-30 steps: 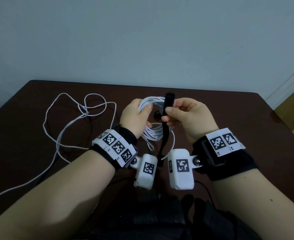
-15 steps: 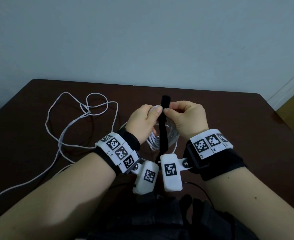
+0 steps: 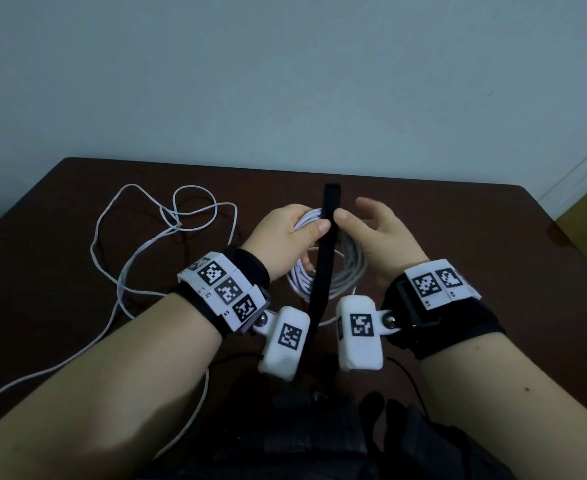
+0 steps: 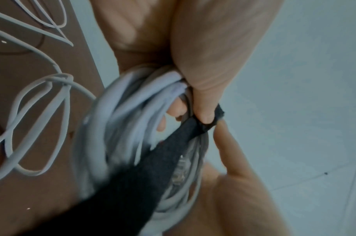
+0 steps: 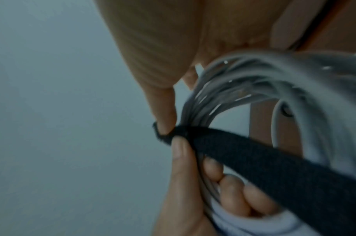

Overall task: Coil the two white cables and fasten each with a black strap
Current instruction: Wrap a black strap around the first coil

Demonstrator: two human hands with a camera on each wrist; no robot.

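A person's left hand (image 3: 287, 239) holds the coiled white cable (image 3: 333, 271) above the dark surface (image 3: 493, 237), thumb pinning the black strap (image 3: 323, 271) against it. The right hand (image 3: 378, 233), pinching the strap a second ago, has opened its grip; only the thumb touches. Wrapping looks imminent. The second cable (image 3: 139, 258) sprawls at nine o'clock.
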